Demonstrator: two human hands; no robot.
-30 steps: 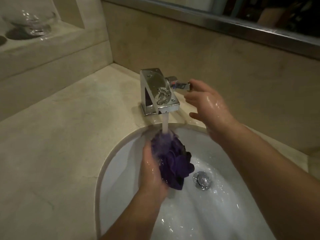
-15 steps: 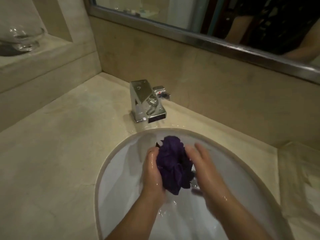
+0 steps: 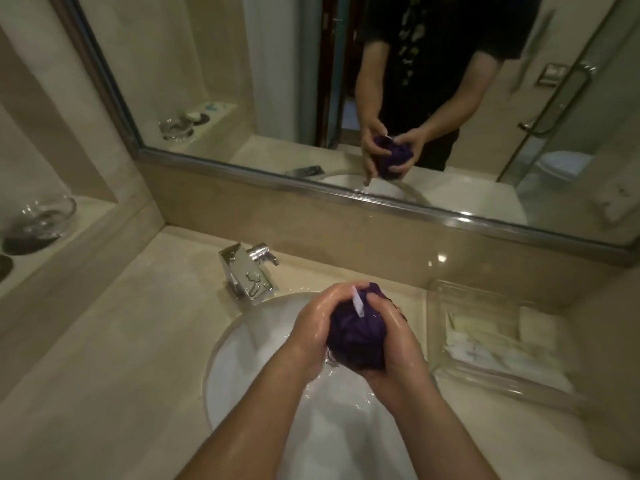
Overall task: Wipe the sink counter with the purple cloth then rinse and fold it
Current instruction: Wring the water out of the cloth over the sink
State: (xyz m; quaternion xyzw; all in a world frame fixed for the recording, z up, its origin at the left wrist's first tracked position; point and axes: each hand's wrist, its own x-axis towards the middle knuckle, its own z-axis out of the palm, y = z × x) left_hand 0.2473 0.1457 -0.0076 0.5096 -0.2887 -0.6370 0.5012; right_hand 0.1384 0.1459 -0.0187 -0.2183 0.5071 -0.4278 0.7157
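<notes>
Hands wring a wet purple cloth (image 3: 356, 336) over a white sink basin (image 3: 242, 368), seen from the single head view looking down at a marble surface (image 3: 114, 358). The left hand (image 3: 311, 327) wraps its fingers round the near-left side of the balled cloth, and the right hand (image 3: 398, 348) curls round the other side, so both grip it tightly between them, above the bowl and apart from its walls. A white label (image 3: 357, 304) pokes out at the top of the bundle, and water runs from beneath it into the basin. The chrome faucet (image 3: 247, 273) stands on the surface just behind the bowl's left rim, with no stream visible from its spout. To the right of the sink sits a clear tray (image 3: 446, 296) holding pale folded items; on a ledge at far left rests a glass bowl (image 3: 41, 216). The mirror (image 3: 277, 98) above repeats the same two-handed squeeze. The step in hand appears to be wringing out after the rinse, with folding not yet done. Done well, it likely calls for keeping the bundle over the bowl so drips miss the wiped surface, twisting the hands in opposite directions instead of merely pressing, and shaking the cloth out flat before any fold.
</notes>
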